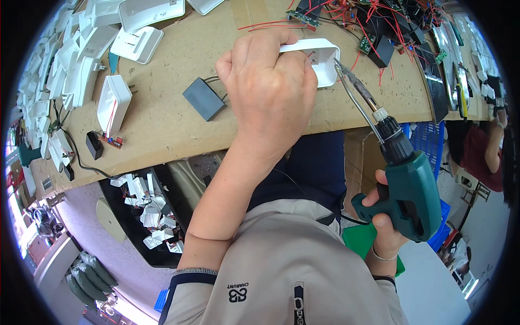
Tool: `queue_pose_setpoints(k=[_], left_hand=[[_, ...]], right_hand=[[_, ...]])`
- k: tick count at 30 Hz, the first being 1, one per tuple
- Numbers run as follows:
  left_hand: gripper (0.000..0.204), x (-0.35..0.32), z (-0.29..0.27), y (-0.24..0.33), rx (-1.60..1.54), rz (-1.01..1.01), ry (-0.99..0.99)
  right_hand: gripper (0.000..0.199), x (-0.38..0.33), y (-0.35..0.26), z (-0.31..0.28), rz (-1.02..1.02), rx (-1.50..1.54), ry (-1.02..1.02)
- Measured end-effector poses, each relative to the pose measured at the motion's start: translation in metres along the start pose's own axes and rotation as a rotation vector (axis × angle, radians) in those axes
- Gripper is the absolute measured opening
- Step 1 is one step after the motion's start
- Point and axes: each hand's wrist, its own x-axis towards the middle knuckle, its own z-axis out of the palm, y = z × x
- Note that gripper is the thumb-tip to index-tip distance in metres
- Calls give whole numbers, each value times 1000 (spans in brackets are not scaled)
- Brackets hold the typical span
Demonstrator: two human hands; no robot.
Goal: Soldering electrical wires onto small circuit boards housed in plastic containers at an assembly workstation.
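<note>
My left hand point(268, 89) is closed around one end of an open white plastic housing point(326, 73) on the cardboard-covered bench. A bit of red wire shows inside the housing, and my fingers hide the rest of its interior. In my right hand point(387, 233) is a green pistol-shaped soldering gun point(414, 189), gripped by its handle. Its tip, with a thin metal tube beside it, reaches the housing's right rim; I cannot tell whether they touch. Left of my left hand lies a dark grey rectangular block point(204, 99), its dark leads running toward that hand.
White housings pile up along the left side, and one white shell point(114, 105) lies apart. Tangled red wires, circuit boards and black blocks point(382, 51) cover the far right. Yellow-handled pliers point(462, 100) lie beyond. Below the bench stands a black bin point(168, 260) of white parts. Another person sits at far right.
</note>
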Motion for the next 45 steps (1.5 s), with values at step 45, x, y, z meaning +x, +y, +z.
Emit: queue_pose_setpoints(k=[45], left_hand=[[12,13,-12,-6,-136,-240,-176]], right_hand=[[73,1,7,-3,-28,54,58]])
